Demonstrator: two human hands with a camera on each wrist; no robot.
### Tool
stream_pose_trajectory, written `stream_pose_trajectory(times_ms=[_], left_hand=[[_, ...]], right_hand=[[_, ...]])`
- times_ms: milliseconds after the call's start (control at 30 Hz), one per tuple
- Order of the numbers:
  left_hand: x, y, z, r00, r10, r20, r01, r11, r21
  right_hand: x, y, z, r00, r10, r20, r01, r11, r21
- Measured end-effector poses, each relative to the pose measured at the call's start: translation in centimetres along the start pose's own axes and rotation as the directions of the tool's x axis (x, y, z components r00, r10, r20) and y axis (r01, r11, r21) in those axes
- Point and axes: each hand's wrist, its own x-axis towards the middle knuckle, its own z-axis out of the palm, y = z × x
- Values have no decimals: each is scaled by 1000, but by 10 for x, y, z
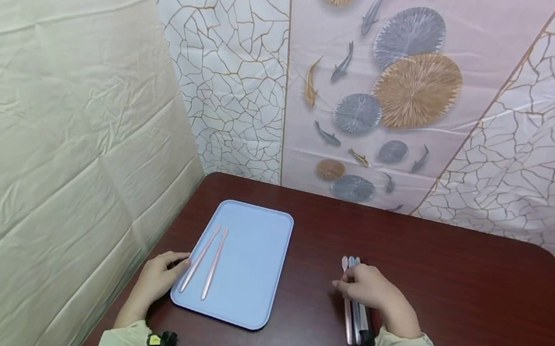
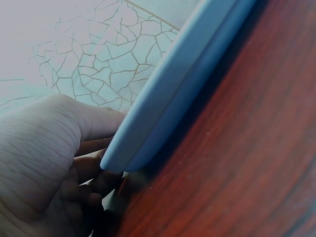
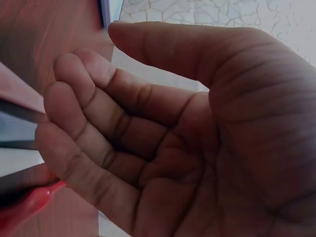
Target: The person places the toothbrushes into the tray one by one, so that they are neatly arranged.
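A blue tray (image 1: 250, 263) lies on the dark red-brown table, and my left hand (image 1: 158, 280) grips its left edge near the front corner. In the left wrist view, the thumb meets the tray's rim (image 2: 148, 108) and the fingers reach around it. Two pink toothbrushes (image 1: 214, 265) lie side by side on the tray's left half. Over on the right, my right hand (image 1: 372, 291) hovers above a row of toothbrushes (image 1: 348, 325), its fingers loosely bent around nothing. Pink, blue-grey, white and red handles (image 3: 24, 212) show beside its fingertips; the hand partly covers the row.
Bare tabletop (image 1: 311, 294) separates the tray from the toothbrush row. A patterned cloth (image 1: 248, 75) hangs behind the table, and a plain pale cloth (image 1: 54, 108) drapes along the left side. A dark band with a yellow label (image 1: 162, 340) sits by the left sleeve.
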Motion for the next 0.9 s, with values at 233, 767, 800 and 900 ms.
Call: stream_pose_trajectory(times_ms=[233,767,800,900], left_hand=[[-2,-4,2,1000,-17,17,17,1000,0],[2,-2,1,1000,2,4,-2,1000,5],[2,-2,0,1000,0,5,0,1000,6],[1,-1,-1,1000,-4,12,4,1000,7]], right_hand=[[-3,5,0,999,19,50,-19,1000,9],[-4,13,-2,995,84,56,-85,996,10],[-4,14,-2,994,98,53,-99,995,2],[-4,16,-1,991,129,39,-128,991,-25]])
